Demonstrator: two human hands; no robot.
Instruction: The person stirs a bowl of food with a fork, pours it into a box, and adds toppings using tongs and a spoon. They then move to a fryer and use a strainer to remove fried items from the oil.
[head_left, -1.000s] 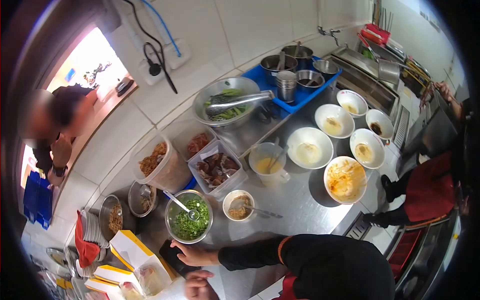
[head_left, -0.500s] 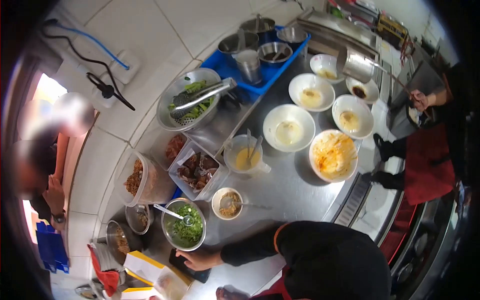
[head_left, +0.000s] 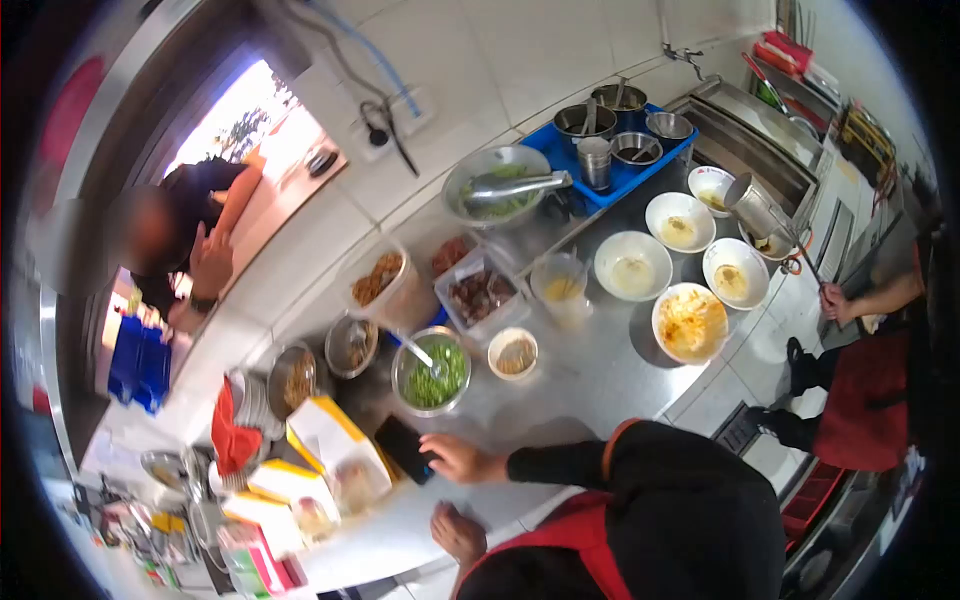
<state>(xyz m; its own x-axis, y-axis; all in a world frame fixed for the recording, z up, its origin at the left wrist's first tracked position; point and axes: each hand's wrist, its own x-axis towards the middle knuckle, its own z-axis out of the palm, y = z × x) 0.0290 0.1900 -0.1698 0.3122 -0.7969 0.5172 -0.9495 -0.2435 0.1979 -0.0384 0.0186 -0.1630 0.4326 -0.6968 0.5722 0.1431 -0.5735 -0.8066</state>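
the right hand's (head_left: 462, 459) fingers were stretched forward, loosely apart, with nothing pinched between them; the tips came right up to the edge of a phone (head_left: 398, 446), though i couldn't tell whether they pressed on it. the left hand (head_left: 459, 532) was half curled near the phone, on the side toward the wearer's body, and i saw nothing in it.

the phone was black and dark-faced, and it lay flat on the steel counter (head_left: 575, 400), the only one there. just beside it stood two open cartons (head_left: 328, 428), white inside with yellow edges. near it on another side was one metal bowl (head_left: 438, 409) of chopped greens (head_left: 441, 386) with a single spoon (head_left: 418, 352) in it.

from the phone, beyond that bowl, i counted three plastic tubs (head_left: 497, 322) and one clear jug (head_left: 562, 310); toward the wall were two more metal bowls (head_left: 334, 343) with brown food. one small white bowl (head_left: 514, 375) sat a little way off from the phone. six larger white bowls (head_left: 613, 266) stood well apart from it, one smeared orange; over there a co-worker's hand (head_left: 838, 303) gripped one long-handled ladle (head_left: 752, 208).
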